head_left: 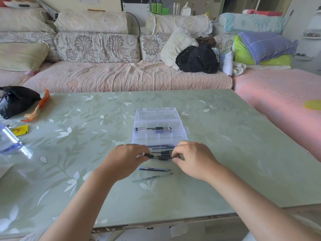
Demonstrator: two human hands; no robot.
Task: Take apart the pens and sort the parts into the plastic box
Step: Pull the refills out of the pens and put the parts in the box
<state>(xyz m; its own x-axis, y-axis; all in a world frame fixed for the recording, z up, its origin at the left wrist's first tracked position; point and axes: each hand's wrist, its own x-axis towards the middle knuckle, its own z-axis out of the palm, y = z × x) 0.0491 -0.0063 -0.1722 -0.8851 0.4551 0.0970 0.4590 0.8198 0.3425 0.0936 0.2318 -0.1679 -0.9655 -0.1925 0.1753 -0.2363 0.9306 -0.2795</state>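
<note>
We look down on a green table with a leaf pattern, sofa along the far side. At centre sits the clear plastic box, lid open and lying back toward the sofa. Its far compartment holds a row of dark pen parts; more dark parts show through the near wall.

Just in front of the box, both hands meet over one black pen. Left hand: grip pinched on the pen's left end. Right hand: grip pinched on its right end. The pen lies level, left to right, held just above the table. The hands hide both ends of it and the box's near corners, and other dark pens or parts lie close behind it; we cannot tell them apart.

Nearer than the hands, two loose thin pieces rest on the table: a blue refill, then a slimmer clear one, slightly tilted, tips pointing right.

Well off to the left: a black plastic bag at the far corner, an orange wrapper beside it, a small yellow packet, and a clear plastic bottle lying at the edge. None of these is near the box. On the sofa, a black garment and folded bedding to the right.
</note>
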